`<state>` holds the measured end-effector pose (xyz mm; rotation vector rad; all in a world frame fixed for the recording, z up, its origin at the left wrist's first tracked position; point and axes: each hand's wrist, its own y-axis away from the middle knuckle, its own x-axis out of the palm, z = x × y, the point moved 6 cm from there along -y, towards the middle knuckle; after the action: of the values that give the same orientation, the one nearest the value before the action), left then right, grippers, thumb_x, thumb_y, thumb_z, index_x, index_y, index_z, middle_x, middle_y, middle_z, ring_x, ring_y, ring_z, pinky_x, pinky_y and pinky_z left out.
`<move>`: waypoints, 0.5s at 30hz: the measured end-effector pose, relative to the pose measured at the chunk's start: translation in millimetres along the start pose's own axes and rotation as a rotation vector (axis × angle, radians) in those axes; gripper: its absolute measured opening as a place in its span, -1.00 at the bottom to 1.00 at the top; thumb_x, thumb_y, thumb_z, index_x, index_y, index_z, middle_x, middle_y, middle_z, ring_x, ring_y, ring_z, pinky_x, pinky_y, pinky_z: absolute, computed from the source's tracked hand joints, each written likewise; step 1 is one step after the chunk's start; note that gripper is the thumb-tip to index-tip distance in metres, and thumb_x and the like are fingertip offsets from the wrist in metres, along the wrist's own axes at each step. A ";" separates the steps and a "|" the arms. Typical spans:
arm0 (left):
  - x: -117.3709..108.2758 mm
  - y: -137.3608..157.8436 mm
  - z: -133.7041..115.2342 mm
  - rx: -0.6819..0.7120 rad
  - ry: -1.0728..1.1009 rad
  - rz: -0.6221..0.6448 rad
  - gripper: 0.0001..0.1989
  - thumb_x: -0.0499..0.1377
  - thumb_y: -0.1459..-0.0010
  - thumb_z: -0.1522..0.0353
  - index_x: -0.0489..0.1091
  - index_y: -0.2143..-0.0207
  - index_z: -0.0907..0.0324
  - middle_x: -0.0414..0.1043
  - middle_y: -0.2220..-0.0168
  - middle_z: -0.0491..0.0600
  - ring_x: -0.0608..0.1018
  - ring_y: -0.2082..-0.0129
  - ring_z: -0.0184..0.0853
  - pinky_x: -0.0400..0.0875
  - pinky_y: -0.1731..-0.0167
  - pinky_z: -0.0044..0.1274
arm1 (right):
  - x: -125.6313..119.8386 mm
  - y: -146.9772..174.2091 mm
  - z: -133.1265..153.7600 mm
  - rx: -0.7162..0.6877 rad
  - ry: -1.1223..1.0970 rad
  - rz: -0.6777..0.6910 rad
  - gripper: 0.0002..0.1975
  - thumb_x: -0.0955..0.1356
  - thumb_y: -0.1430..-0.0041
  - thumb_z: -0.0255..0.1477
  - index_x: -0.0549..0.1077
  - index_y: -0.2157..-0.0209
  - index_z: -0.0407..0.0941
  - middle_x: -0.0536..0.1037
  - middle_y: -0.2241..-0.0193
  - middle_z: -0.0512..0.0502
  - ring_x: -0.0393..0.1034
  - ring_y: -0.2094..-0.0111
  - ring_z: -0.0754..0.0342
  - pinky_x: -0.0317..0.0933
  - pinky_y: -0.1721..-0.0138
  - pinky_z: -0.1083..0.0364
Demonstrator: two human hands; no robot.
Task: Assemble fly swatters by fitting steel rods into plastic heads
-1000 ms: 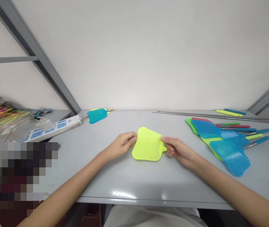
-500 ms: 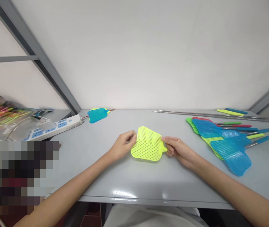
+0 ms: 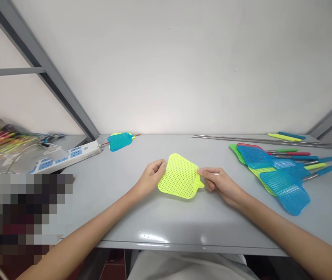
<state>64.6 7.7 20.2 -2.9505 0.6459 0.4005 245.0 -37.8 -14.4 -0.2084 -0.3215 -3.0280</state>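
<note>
From where I'm standing, the grey worktop (image 3: 166, 221) spreads out all round the yellow mesh swatter head (image 3: 180, 177), which sits approx. mid, btwn both hands. Swatter pile (image 3: 285, 190), mostly blue on top, lies well R of the yellow head, past the R hand; it's the nearest clutter that way. Thin metal rods (image 3: 256, 140) run behind & to R of it; white power strip (image 3: 78, 152) well off to L, a blue-topped swatter pair (image 3: 120, 141) behind-L. Yellow head's long axis goes roughly side to side, slightly tilted, neck end pointing R. Neither hand's nearer: L hand (image 3: 151, 175) pinches the far-L edge, fingers curled; R hand (image 3: 220, 184) has thumb & fingers closed at the neck-end corner. Can't tell if its lower edge touches down. Smallest: loose grips (image 3: 284, 137), far behind-R.
</note>
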 end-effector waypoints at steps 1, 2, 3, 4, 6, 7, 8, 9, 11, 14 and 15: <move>1.8 -0.2 2.8 -0.046 0.077 0.008 -0.74 -0.05 -0.06 0.24 0.06 0.59 0.20 0.01 0.63 -0.19 0.13 0.64 -0.54 0.00 0.64 -0.66 | -0.1 -0.1 -0.4 -0.001 0.007 -0.003 -0.72 0.33 0.09 -0.22 0.37 0.55 -0.17 0.08 0.81 0.11 -0.10 0.70 0.27 -0.16 0.61 0.17; 3.4 -0.2 5.3 -0.089 0.146 0.011 -0.74 -0.04 -0.05 0.24 0.07 0.59 0.21 0.03 0.63 -0.19 0.14 0.64 -0.54 0.01 0.65 -0.66 | 0.1 -0.2 -0.9 0.001 0.012 -0.003 -0.72 0.33 0.10 -0.21 0.39 0.54 -0.17 0.08 0.81 0.11 -0.10 0.70 0.26 -0.15 0.61 0.17; 4.7 0.0 7.5 -0.128 0.204 0.011 -0.74 -0.03 -0.04 0.24 0.09 0.59 0.21 0.06 0.62 -0.18 0.17 0.64 -0.54 0.03 0.64 -0.66 | 0.2 -0.4 -1.5 0.003 0.016 -0.002 -0.71 0.33 0.10 -0.20 0.40 0.52 -0.17 0.08 0.81 0.11 -0.10 0.70 0.26 -0.15 0.61 0.17; 5.6 0.2 9.3 -0.159 0.250 0.006 -0.75 -0.02 -0.02 0.24 0.11 0.59 0.22 0.09 0.62 -0.17 0.19 0.63 -0.53 0.04 0.64 -0.66 | 0.4 -0.5 -2.0 0.004 0.021 -0.002 -0.71 0.33 0.11 -0.20 0.41 0.51 -0.17 0.08 0.81 0.11 -0.10 0.70 0.26 -0.15 0.61 0.17; 6.8 0.8 12.1 -0.205 0.320 -0.003 -0.78 -0.01 -0.01 0.26 0.17 0.57 0.23 0.15 0.59 -0.15 0.24 0.60 -0.51 0.09 0.61 -0.65 | 0.9 -0.6 -2.6 0.003 0.028 0.002 -0.70 0.33 0.11 -0.20 0.43 0.50 -0.18 0.08 0.81 0.11 -0.11 0.69 0.26 -0.16 0.60 0.17; 7.3 1.0 13.2 -0.221 0.354 -0.005 -0.79 0.00 0.00 0.27 0.20 0.56 0.24 0.17 0.58 -0.15 0.25 0.59 -0.50 0.10 0.60 -0.64 | 1.1 -0.6 -2.7 0.003 0.030 0.004 -0.70 0.33 0.11 -0.20 0.43 0.49 -0.18 0.08 0.81 0.11 -0.12 0.69 0.26 -0.16 0.60 0.17; 7.9 1.2 14.3 -0.237 0.389 -0.001 -0.79 0.01 0.01 0.28 0.22 0.55 0.24 0.19 0.57 -0.14 0.27 0.59 -0.50 0.12 0.59 -0.64 | 1.5 -0.4 -2.7 0.003 0.032 0.008 -0.71 0.33 0.11 -0.21 0.44 0.47 -0.18 0.07 0.81 0.12 -0.12 0.69 0.27 -0.17 0.60 0.17; 8.7 1.3 15.4 -0.254 0.424 0.007 -0.80 0.01 0.01 0.29 0.24 0.54 0.25 0.21 0.57 -0.14 0.27 0.58 -0.50 0.13 0.58 -0.64 | 1.9 -0.3 -2.6 0.003 0.033 0.013 -0.71 0.32 0.10 -0.21 0.45 0.46 -0.18 0.07 0.81 0.12 -0.12 0.69 0.27 -0.18 0.60 0.17; 10.0 1.2 17.2 -0.286 0.478 0.029 -0.82 0.02 0.02 0.32 0.26 0.54 0.26 0.23 0.56 -0.14 0.28 0.58 -0.51 0.15 0.57 -0.63 | 2.9 0.3 -2.3 0.004 0.040 0.021 -0.70 0.32 0.09 -0.23 0.46 0.41 -0.18 0.06 0.81 0.12 -0.12 0.69 0.26 -0.18 0.60 0.17; 11.4 0.1 19.9 -0.336 0.561 0.061 -0.85 0.02 0.03 0.35 0.28 0.51 0.26 0.26 0.54 -0.12 0.32 0.56 -0.50 0.19 0.55 -0.63 | 4.8 1.2 -2.3 0.014 0.029 0.032 -0.70 0.32 0.09 -0.23 0.46 0.40 -0.18 0.05 0.82 0.12 -0.11 0.69 0.26 -0.18 0.60 0.17; 12.0 -0.3 21.2 -0.361 0.603 0.072 -0.86 0.03 0.03 0.36 0.28 0.51 0.27 0.27 0.54 -0.12 0.32 0.56 -0.50 0.20 0.54 -0.63 | 5.5 1.5 -2.4 0.018 0.015 0.037 -0.70 0.32 0.09 -0.23 0.46 0.41 -0.18 0.05 0.81 0.12 -0.11 0.69 0.26 -0.18 0.61 0.17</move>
<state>70.3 6.4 -3.4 -3.4100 0.8053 -0.4435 239.4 -40.2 -15.7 -0.1888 -0.3404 -2.9869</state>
